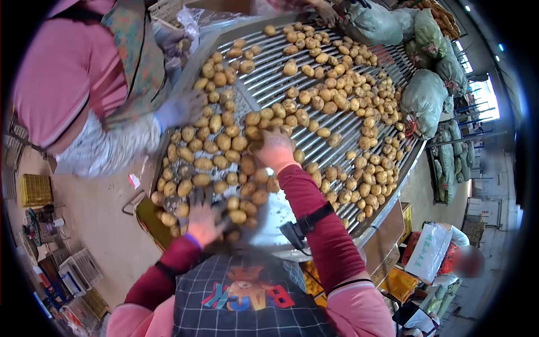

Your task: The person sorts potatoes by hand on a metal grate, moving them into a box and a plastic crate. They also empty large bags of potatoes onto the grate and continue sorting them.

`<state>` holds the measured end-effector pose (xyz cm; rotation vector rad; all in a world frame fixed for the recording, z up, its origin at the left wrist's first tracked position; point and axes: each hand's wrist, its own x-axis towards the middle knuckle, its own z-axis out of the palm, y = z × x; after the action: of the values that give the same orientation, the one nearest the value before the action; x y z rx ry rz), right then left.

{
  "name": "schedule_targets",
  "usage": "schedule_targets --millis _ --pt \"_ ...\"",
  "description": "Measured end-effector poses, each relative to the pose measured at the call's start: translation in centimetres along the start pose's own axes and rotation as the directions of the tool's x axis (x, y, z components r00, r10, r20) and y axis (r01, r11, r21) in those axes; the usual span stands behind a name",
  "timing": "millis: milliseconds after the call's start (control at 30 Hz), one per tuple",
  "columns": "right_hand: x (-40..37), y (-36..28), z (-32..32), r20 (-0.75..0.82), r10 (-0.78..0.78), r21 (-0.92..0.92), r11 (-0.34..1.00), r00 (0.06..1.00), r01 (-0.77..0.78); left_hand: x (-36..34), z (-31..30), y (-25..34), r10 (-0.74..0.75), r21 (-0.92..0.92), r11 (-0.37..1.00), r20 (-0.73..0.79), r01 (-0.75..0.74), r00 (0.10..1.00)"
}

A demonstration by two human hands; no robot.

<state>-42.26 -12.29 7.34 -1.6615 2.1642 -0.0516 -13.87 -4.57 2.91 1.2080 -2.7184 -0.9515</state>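
My left hand lies at the near edge of the metal sorting table, fingers spread and slightly blurred beside several potatoes. Farther forward, my right hand reaches over the middle of the table, its fingers apart and resting against potatoes. No potato is plainly gripped by either hand. Potatoes lie loosely over the flat metal part and over the roller bars to the right. Some near my fingertips are partly hidden.
A co-worker's gloved hand touches potatoes at the table's left side. Another person's hand is at the far edge. Filled green sacks stand along the right side. A yellow crate sits on the floor at left.
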Motion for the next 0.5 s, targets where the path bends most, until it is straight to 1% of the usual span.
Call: schedule_targets --millis 33,67,100,133,167,200,233,267,300,333,367,433,467,500 --pt "0.6 1.2 1.4 -0.044 0.025 -0.024 0.999 0.999 -0.026 -1.4 1.1 -0.5 0.183 0.116 0.979 -0.151 -0.166 0.972" --pt "1.0 1.9 2.2 -0.096 0.057 -0.042 0.997 0.994 -0.061 -2.2 0.6 -0.3 0.237 0.09 0.969 -0.073 -0.231 0.969" --pt "0.9 1.5 2.4 0.042 0.109 0.038 0.993 0.993 -0.111 -2.8 0.1 -0.1 0.294 0.058 0.954 0.009 -0.294 0.956" --pt "0.5 0.9 2.9 0.065 0.127 0.081 0.988 0.99 -0.132 -3.3 0.7 -0.4 0.288 0.002 0.958 -0.008 -0.288 0.958" --pt "-0.6 0.3 3.8 -0.05 0.116 0.106 0.988 0.992 -0.11 -3.5 1.1 -0.8 0.285 -0.055 0.957 -0.019 -0.285 0.958" --pt "-1.7 -0.1 4.7 -0.064 0.139 0.157 0.979 0.988 -0.127 -3.4 0.9 -0.8 0.252 -0.098 0.963 -0.01 -0.252 0.968" --pt "-2.9 -0.3 5.5 -0.1 0.144 0.202 0.972 0.985 -0.121 -3.4 1.4 -1.2 0.245 -0.082 0.965 -0.056 -0.249 0.968" --pt "-3.8 0.0 7.4 -0.15 0.122 0.239 0.967 0.981 -0.083 -3.2 2.1 -1.7 0.243 -0.068 0.966 -0.102 -0.251 0.965" --pt "-5.0 -0.2 7.7 -0.076 0.078 0.209 0.976 0.994 -0.061 -2.8 2.4 -1.9 0.247 -0.059 0.964 -0.145 -0.258 0.958" --pt "-6.3 -0.2 8.6 -0.057 0.074 0.274 0.96 0.996 -0.056 -2.3 2.0 -1.3 0.245 -0.038 0.966 -0.194 -0.257 0.95" --pt "-7.3 0.0 9.2 -0.044 0.065 0.335 0.941 0.997 -0.047 -2.2 2.9 -2.0 0.188 -0.107 0.97 -0.228 -0.216 0.955" --pt "-8.7 0.5 9.0 0.02 0.023 0.351 0.936 1.0 -0.028 -2.1 3.4 -2.6 0.069 -0.291 0.948 -0.205 -0.128 0.976" --pt "-9.4 0.8 8.8 0.048 -0.006 0.362 0.932 0.999 -0.012 -2.0 3.3 -2.5 0.096 -0.26 0.953 -0.221 -0.154 0.97" --pt "-10.5 1.4 8.1 -0.007 0.023 0.436 0.9 1.0 -0.018 -1.8 2.9 -2.2 0.123 -0.227 0.957 -0.237 -0.179 0.964"
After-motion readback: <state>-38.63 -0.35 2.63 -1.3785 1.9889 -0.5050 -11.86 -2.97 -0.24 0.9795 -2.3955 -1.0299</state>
